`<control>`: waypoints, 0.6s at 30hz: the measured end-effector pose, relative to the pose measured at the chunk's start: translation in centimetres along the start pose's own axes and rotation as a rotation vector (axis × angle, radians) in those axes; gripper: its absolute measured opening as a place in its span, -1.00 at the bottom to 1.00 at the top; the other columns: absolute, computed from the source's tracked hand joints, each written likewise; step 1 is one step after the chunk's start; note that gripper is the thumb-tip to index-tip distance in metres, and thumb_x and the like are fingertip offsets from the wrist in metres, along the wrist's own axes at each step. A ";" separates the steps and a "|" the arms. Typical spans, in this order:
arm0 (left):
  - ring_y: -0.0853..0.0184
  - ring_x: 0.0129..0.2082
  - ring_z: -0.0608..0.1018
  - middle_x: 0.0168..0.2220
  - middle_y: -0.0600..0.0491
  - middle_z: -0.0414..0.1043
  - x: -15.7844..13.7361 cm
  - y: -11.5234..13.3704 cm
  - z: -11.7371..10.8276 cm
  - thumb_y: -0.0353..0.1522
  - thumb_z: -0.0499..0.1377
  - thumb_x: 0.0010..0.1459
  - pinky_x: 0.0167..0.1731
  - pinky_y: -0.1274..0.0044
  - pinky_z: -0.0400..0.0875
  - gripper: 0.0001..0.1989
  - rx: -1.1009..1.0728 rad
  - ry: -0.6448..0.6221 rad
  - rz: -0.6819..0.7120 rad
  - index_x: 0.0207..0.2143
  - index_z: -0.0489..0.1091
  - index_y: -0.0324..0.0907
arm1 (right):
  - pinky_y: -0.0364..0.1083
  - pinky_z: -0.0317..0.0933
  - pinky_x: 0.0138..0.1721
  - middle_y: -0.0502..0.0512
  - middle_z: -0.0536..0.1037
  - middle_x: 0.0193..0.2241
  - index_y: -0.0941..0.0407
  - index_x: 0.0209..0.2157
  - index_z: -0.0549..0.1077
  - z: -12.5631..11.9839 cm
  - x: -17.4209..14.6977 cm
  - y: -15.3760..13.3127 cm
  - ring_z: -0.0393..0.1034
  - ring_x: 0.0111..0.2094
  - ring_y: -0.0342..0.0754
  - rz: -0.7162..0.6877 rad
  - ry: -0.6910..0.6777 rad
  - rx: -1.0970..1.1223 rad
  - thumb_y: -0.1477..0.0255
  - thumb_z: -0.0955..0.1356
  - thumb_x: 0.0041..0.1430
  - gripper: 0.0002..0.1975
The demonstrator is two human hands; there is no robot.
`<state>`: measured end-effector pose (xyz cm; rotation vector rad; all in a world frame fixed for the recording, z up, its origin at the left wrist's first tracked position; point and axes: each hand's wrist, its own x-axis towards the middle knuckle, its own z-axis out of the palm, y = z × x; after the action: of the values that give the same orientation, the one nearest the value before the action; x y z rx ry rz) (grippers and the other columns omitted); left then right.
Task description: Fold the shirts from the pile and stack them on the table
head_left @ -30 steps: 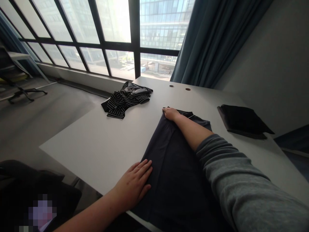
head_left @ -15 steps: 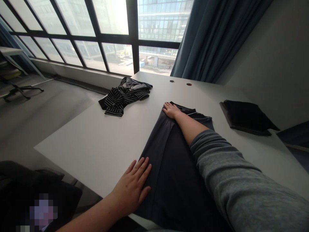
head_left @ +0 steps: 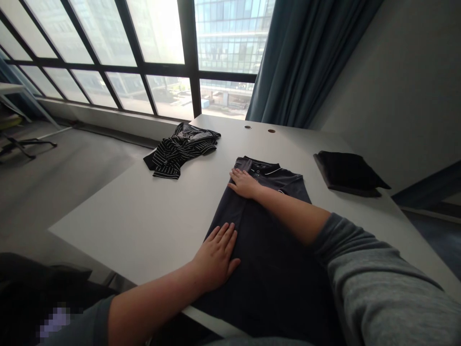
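Observation:
A dark polo shirt (head_left: 273, 259) lies spread on the white table (head_left: 144, 226), its buttoned collar toward the far side and its lower part toward me. Its left side is folded inward in a long strip. My left hand (head_left: 218, 259) rests flat on that folded strip near the middle of the shirt, fingers stretched out. Farther up, my right hand (head_left: 245, 183) presses flat just below the collar, on the same side. My right forearm crosses over the shirt and hides part of its chest.
A crumpled black-and-white striped garment (head_left: 182, 149) lies at the table's far left. Dark folded clothing (head_left: 351, 173) is stacked at the right. Two cable holes (head_left: 271, 130) sit near the back edge. Windows and a blue curtain (head_left: 298, 62) stand behind.
My right hand has slid down toward me from the shoulder, uncovering the collar and buttons. My left hand has shifted slightly up and right over the shirt. The camera view has turned a little.

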<state>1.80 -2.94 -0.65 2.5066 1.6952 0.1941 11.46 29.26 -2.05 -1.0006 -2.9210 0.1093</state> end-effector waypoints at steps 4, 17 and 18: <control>-0.02 0.53 -0.04 0.53 -0.26 -0.18 -0.4 -0.4 0.4 -0.06 0.01 0.44 0.46 0.12 -0.07 -0.21 -0.026 -0.051 0.102 0.51 -0.06 -0.33 | 0.19 -0.25 0.49 0.19 -0.12 0.53 0.07 0.52 -0.01 1.1 -1.3 -0.5 -0.23 0.53 0.18 0.007 -0.055 0.056 -0.05 0.09 0.45 -0.21; 0.06 0.53 -0.03 0.54 -0.21 -0.20 -3.5 -0.4 -0.4 -0.15 0.03 0.46 0.47 0.16 -0.04 -0.19 -0.095 -0.071 0.265 0.55 -0.27 -0.25 | 0.24 -0.29 0.48 0.21 -0.05 0.53 0.08 0.51 0.03 0.8 1.8 -0.1 -0.18 0.53 0.19 0.192 0.006 0.122 0.01 0.11 0.46 -0.26; 0.06 0.53 -0.03 0.54 -0.20 -0.21 -3.7 -0.5 -0.2 -0.16 0.02 0.46 0.48 0.16 -0.04 -0.20 -0.096 -0.067 0.270 0.55 -0.28 -0.23 | 0.22 -0.28 0.49 0.23 -0.02 0.52 0.10 0.50 0.05 0.6 1.4 -0.3 -0.16 0.52 0.18 0.200 0.045 0.115 0.03 0.11 0.47 -0.27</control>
<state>0.01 -6.16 -0.70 2.6286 1.2871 0.2057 10.09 29.88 -2.60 -1.2545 -2.7320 0.2556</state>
